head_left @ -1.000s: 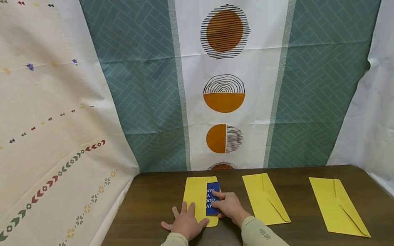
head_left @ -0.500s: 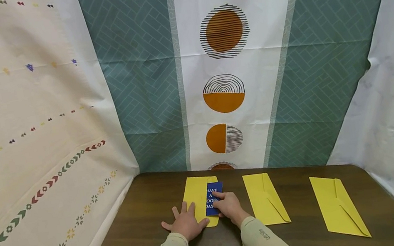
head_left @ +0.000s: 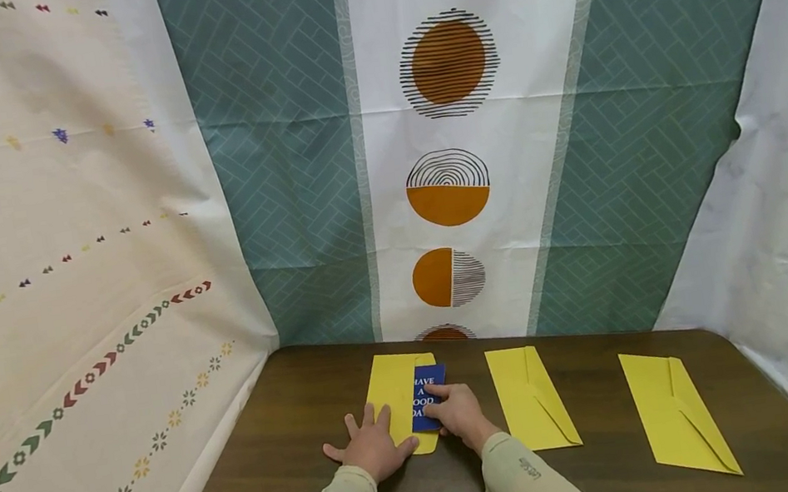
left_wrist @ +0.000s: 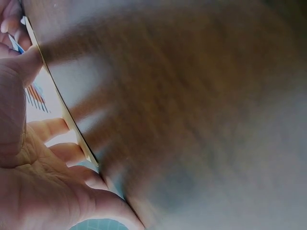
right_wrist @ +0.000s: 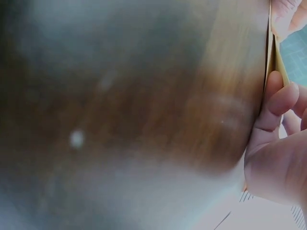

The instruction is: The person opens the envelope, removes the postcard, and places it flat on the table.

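Note:
In the head view a yellow envelope point(head_left: 392, 381) lies flat on the table. A blue card point(head_left: 427, 375) with white lettering sticks out of its right side; the yellow paper covers the card's left edge and cuts off some letters. My left hand point(head_left: 371, 448) rests on the envelope's lower left part with fingers spread, also seen as a palm in the left wrist view. My right hand point(head_left: 460, 413) pinches the card by its right side, thumb and index finger on top. In the right wrist view my curled right fingers point(right_wrist: 283, 98) are at the envelope's parted edge point(right_wrist: 279, 60).
To the right on the brown wooden table point(head_left: 606, 409) lie a second yellow envelope point(head_left: 524, 396) and a third yellow envelope point(head_left: 674, 412), flat and apart. Patterned cloth point(head_left: 285, 169) hangs behind the table, and pale cloth point(head_left: 89, 339) at its left.
The blue card has slid slightly to the right, showing more of its lettering, between the first frame and the second. Since then hardly anything has moved; the left hand stays in place.

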Motion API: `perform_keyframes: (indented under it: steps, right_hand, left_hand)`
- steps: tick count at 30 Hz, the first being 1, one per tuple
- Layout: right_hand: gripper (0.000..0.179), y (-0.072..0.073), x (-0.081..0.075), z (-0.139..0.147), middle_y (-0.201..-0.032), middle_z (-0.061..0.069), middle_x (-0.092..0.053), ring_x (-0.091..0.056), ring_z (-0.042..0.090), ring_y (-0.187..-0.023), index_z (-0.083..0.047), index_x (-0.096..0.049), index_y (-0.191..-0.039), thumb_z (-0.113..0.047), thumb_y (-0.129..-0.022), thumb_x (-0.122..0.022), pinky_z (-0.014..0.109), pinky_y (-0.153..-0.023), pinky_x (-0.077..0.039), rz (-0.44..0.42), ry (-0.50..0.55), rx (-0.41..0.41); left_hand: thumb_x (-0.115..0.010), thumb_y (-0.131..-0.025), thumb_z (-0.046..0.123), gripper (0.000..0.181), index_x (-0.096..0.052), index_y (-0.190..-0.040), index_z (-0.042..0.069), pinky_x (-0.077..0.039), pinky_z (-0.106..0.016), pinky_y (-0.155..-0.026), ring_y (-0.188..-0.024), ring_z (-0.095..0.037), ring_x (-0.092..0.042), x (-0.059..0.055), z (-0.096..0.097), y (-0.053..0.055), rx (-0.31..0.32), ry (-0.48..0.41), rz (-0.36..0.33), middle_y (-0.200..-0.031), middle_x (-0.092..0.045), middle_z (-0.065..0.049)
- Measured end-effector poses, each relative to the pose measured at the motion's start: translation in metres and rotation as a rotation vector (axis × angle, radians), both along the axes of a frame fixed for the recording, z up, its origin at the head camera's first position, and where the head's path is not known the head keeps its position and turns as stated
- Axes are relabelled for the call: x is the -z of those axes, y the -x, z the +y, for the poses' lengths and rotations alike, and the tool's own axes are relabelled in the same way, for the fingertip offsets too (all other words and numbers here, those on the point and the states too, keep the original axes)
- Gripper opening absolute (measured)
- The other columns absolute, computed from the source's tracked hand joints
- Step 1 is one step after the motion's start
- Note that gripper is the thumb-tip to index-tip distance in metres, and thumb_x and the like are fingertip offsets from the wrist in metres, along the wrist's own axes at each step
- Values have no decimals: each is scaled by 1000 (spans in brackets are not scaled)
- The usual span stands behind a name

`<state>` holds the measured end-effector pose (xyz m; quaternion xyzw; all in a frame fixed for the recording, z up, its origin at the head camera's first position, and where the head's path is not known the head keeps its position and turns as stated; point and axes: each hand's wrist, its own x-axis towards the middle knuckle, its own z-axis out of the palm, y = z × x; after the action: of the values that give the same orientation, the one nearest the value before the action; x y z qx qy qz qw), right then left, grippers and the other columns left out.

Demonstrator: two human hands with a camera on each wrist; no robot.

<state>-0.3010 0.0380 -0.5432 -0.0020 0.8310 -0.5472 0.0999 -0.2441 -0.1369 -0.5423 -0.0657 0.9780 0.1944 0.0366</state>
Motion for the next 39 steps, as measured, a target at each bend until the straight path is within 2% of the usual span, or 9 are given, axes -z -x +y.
perform_keyframes:
  steps: [9, 15, 21, 39]
  right_hand:
    - [50, 4, -1, 7, -136, 26, -66, -62, 17, -66, -15, -66, -148, -13, -98, -75, 26, -56, -53, 6, -83, 9]
    - [50, 7, 0, 11, -138, 26, -66, -52, 14, -52, -16, -66, -147, -13, -98, -75, 25, -53, -52, 10, -81, 8]
    - [51, 7, 1, 15, -137, 27, -67, -46, 12, -46, -14, -66, -147, -11, -97, -75, 25, -51, -49, 34, -81, 0]
    - [51, 5, 1, 20, -140, 28, -65, -50, 14, -49, -17, -66, -147, -14, -97, -77, 24, -52, -50, 11, -103, 23]
  left_hand:
    - [-74, -89, 66, 86, -56, -154, 15, -15, -98, -104, -157, -59, -28, -1, 1, 0, -4, 12, 3, -168, -44, -19]
    - [-74, -89, 66, 86, -56, -155, 14, -15, -99, -103, -157, -59, -28, -2, 0, 0, -2, 16, 4, -168, -44, -19]
    - [-75, -89, 64, 84, -56, -155, 14, -16, -98, -104, -157, -59, -28, -5, 1, -1, -3, 8, 2, -169, -43, -19]
    - [-75, -90, 63, 84, -56, -155, 13, -14, -99, -103, -157, -60, -26, -3, 0, -3, 6, -3, 5, -169, -41, -21]
